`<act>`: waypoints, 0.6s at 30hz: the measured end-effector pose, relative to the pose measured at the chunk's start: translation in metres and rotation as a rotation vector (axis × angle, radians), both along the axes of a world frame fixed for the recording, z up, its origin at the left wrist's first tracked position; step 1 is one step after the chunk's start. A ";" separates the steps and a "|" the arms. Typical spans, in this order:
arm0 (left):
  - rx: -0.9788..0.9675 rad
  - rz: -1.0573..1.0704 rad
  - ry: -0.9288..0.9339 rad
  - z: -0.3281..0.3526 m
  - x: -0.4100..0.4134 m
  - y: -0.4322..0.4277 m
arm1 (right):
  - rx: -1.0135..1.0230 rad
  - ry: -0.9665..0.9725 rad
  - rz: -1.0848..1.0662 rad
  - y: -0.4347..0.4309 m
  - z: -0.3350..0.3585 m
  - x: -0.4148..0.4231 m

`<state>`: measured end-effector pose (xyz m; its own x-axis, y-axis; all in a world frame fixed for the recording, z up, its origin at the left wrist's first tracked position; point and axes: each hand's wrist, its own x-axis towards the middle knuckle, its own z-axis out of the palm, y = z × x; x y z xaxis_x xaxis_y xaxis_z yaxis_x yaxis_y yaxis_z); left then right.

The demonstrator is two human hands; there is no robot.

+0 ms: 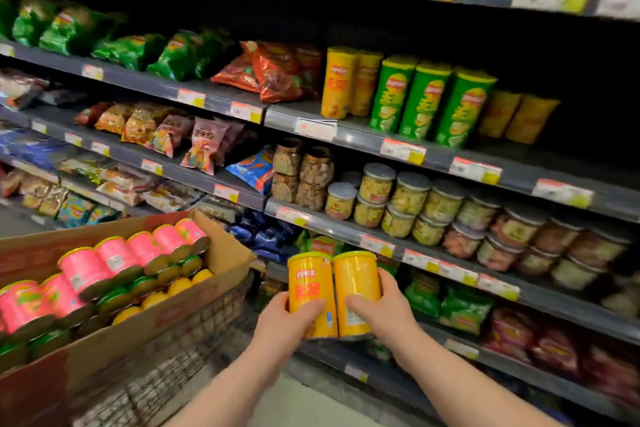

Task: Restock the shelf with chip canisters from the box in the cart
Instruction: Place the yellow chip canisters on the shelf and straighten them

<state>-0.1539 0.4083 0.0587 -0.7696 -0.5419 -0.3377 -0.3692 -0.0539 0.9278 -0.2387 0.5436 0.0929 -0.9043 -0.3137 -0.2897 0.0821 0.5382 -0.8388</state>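
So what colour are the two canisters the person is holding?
Yellow-orange with lime-yellow top rims, both chip canisters; the head view shows them best.

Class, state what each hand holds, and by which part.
The left hand grips the left yellow cylindrical chip canister and the right hand the right yellow canister, each by its lower side wall.

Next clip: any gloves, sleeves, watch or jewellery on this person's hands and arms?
No gloves on the left hand or right hand, and no ring, watch or band shows. Both forearms are bare; no sleeve enters the frame.
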 end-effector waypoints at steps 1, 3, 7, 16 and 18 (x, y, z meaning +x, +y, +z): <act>-0.003 -0.037 0.001 0.003 -0.007 0.020 | -0.002 -0.006 -0.030 0.022 0.001 -0.004; -0.014 -0.108 -0.005 0.009 -0.022 0.057 | -0.011 -0.003 -0.081 0.063 0.004 -0.012; 0.004 -0.190 0.042 0.018 -0.048 0.125 | -0.061 0.013 -0.171 0.137 0.014 -0.023; 0.030 -0.287 0.089 0.039 -0.094 0.203 | -0.127 0.057 -0.266 0.221 0.036 -0.054; 0.030 -0.304 0.112 0.046 -0.105 0.208 | -0.147 0.074 -0.268 0.227 0.039 -0.062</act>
<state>-0.2589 0.6164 0.1048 -0.9282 -0.2723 -0.2537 -0.2679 0.0154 0.9633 -0.3011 0.7705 0.1317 -0.9774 -0.0947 -0.1890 0.1404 0.3781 -0.9151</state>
